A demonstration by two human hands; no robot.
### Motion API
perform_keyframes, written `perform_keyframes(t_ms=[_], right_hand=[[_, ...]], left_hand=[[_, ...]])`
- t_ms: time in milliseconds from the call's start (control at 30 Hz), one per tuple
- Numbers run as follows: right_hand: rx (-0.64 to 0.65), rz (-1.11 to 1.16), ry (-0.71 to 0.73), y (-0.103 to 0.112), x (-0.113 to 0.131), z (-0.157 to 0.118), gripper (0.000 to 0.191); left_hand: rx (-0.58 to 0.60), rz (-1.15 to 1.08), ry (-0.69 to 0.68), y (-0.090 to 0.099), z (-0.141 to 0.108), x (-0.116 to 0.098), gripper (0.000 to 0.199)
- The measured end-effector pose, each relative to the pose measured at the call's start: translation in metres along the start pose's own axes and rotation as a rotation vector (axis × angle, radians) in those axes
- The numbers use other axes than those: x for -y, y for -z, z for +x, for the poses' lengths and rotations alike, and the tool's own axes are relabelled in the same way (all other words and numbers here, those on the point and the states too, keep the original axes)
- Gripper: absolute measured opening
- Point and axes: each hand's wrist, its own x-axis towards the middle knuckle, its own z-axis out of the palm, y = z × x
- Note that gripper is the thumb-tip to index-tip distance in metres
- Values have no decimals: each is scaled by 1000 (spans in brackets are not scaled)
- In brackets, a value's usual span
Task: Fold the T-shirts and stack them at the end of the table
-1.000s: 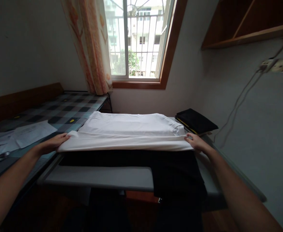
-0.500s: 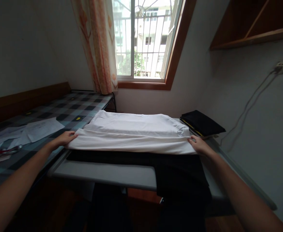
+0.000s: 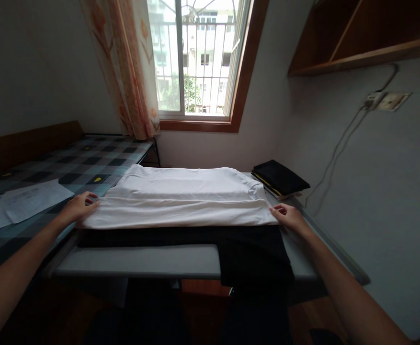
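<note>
A white shirt [image 3: 181, 184] lies spread across the table, its near side folded over into a long strip. What looks like ribbed neck trim shows at its right end. My left hand [image 3: 77, 209] is at the shirt's left edge, thumb and fingers apart. At the right end of the folded strip, my right hand [image 3: 290, 218] has its fingertips closed on the shirt's edge. Under the near edge of the shirt lies a black cloth [image 3: 255, 256], which hangs over the table's front on the right.
The pale table [image 3: 138, 261] stands beside a bed with a checked cover [image 3: 109, 152]. Papers [image 3: 33, 201] lie on the bed. A folded black item [image 3: 281, 176] rests on a stack at the table's back right. Cords hang from a wall socket [image 3: 373, 101].
My view has swung to the right. The folded strip now lies flatter on the shirt. My left hand's fingers have parted at the edge, while my right hand stays at the other end.
</note>
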Motion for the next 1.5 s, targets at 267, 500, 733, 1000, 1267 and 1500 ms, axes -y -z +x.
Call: perform_keyframes(t_ms=[267, 500, 733, 1000, 1267, 1500], right_hand=[[154, 166, 301, -13, 36, 30, 36], [330, 222, 246, -17, 46, 45, 44], [266, 145, 222, -17, 44, 51, 41], [177, -37, 308, -26, 43, 51, 29], [103, -218, 239, -32, 43, 48, 26], [81, -174, 215, -34, 38, 50, 31]], left_hand=[[82, -52, -580, -27, -3, -106, 48], [230, -103, -632, -57, -7, -153, 46], [154, -86, -623, -63, -3, -152, 46], [78, -4, -566, -62, -13, -157, 44], [-11, 177, -515, -65, -3, -137, 51], [-63, 292, -324, -41, 10, -76, 57]])
